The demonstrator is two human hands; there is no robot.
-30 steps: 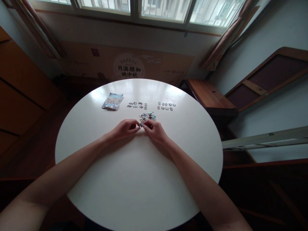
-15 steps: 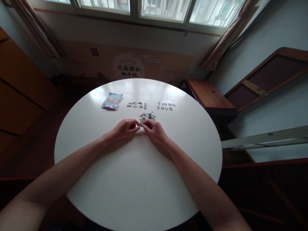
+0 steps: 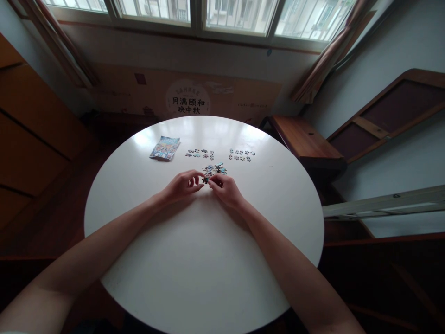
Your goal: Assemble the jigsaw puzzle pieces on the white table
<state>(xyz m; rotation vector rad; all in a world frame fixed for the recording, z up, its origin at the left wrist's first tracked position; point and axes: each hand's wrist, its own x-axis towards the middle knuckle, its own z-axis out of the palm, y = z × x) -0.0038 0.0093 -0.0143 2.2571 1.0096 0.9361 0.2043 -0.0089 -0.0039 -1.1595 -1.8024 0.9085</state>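
Note:
Close to the near side of a loose heap of jigsaw puzzle pieces (image 3: 219,169), both my hands meet over the white table. My right hand (image 3: 225,189) pinches a small dark puzzle piece (image 3: 205,180) between thumb and fingertips. Thumb and fingers of my left hand (image 3: 186,184) are parted beside that piece, with a gap between them. Beyond the heap, puzzle pieces stand in two groups of short rows: a left group (image 3: 197,155) and a right group (image 3: 239,158).
A colourful printed packet (image 3: 165,148) lies on the round white table (image 3: 194,269), left of the rows. Past the table's right edge stands a wooden desk (image 3: 306,137). A wall and windows (image 3: 236,16) are behind.
The left thumb and fingers have spread apart from the puzzle piece, while the right hand keeps its pinch. The whole view has shifted slightly.

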